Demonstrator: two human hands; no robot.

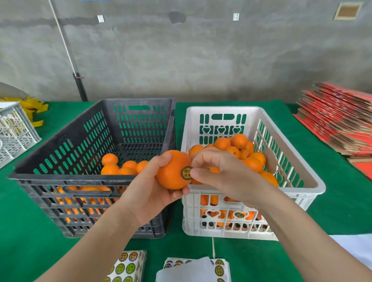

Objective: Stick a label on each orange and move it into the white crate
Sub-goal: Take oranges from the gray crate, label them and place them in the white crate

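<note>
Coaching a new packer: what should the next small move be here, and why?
Probably rub the thumb of the right hand across the label to seat it: the label lies on the orange gripped by the left hand, the thumb covers its edge, and the orange is not yet in the white crate.

Green cloth (17, 220), red flat cartons (338, 118) — stacked

On the bench (26, 230) two crates stand just beside each other: the left crate (55, 178) at 11 o'clock and the right crate (222, 109) at 1 o'clock, each with oranges (118, 168) in it. Above their near corners your left grip (147, 192) holds an orange (171, 173), and your right grip (222, 171) pinches its right side. Label sheets (126, 271) lie at 6 o'clock. Stacked flattened cartons (344, 122) lie at 2 o'clock, and a third crate (9, 130) stands at 10 o'clock.
</note>
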